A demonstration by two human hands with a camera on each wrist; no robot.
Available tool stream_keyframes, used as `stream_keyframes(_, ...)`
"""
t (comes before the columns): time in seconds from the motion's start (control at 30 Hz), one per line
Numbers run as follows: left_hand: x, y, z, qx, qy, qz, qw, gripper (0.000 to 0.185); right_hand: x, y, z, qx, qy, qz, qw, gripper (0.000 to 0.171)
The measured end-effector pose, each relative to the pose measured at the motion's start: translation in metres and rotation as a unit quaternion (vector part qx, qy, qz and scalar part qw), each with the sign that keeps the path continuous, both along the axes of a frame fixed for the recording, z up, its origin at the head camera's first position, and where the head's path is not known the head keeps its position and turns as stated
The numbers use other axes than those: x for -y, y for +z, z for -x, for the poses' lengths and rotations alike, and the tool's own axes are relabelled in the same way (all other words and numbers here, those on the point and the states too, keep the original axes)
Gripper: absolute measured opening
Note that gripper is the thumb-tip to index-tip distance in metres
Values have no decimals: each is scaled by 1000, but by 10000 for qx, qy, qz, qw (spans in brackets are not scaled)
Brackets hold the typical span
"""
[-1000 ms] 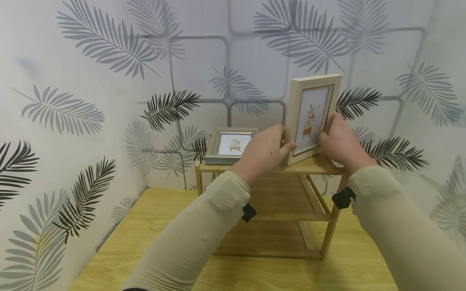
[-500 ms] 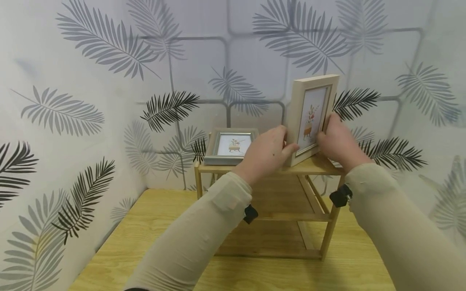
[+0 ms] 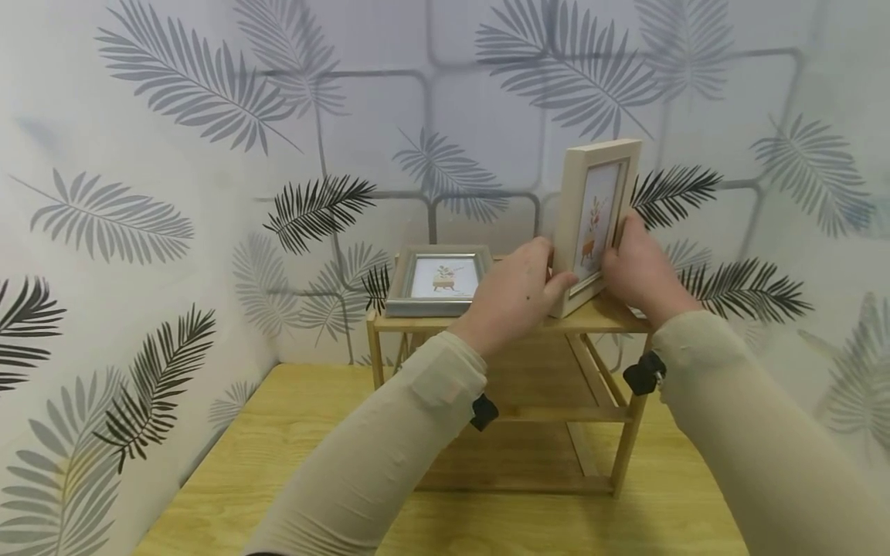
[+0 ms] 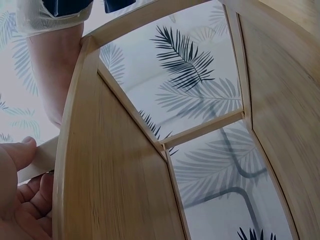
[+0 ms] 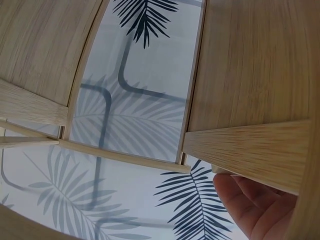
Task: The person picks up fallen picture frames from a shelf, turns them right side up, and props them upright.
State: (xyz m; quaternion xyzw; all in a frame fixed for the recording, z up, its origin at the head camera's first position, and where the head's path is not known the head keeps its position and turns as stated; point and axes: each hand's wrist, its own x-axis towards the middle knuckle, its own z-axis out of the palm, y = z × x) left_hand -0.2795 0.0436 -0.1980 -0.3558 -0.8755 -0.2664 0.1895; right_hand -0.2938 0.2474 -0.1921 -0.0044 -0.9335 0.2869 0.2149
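No text, label, brand, number or sign was legible in any view; fine marks on the flat print were too small to read; the held frame and the black wrist units likewise showed no readable lettering.

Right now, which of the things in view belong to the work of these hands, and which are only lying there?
Seem to belong to the job:
cream frame, held upright
left hand and right hand, both holding it
wooden rack beneath it

Probably just there:
grey frame, flat on the rack, unheld
wooden table below
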Motion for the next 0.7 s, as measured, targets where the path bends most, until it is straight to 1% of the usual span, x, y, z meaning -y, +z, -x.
stream_keyframes(0.07, 0, 1, -1, -26, 19, 13, 10000, 28, 2, 1, 0, -40, 12, -7, 10000, 64)
stream_keyframes(0.3, -1, 0, -5, 151, 39, -13, 9999, 30, 2, 0, -1, 88, 67, 86, 9999, 64)
stream_keyframes(0.6, -5, -2, -7, -52, 17, -29, 10000, 36, -2, -1, -3, 51, 224, 306, 9993, 65)
stream_keyframes(0.7, -6, -4, -8, -171, -68, -135, 9997, 37, -3, -1, -3, 76, 261, 345, 9990, 67)
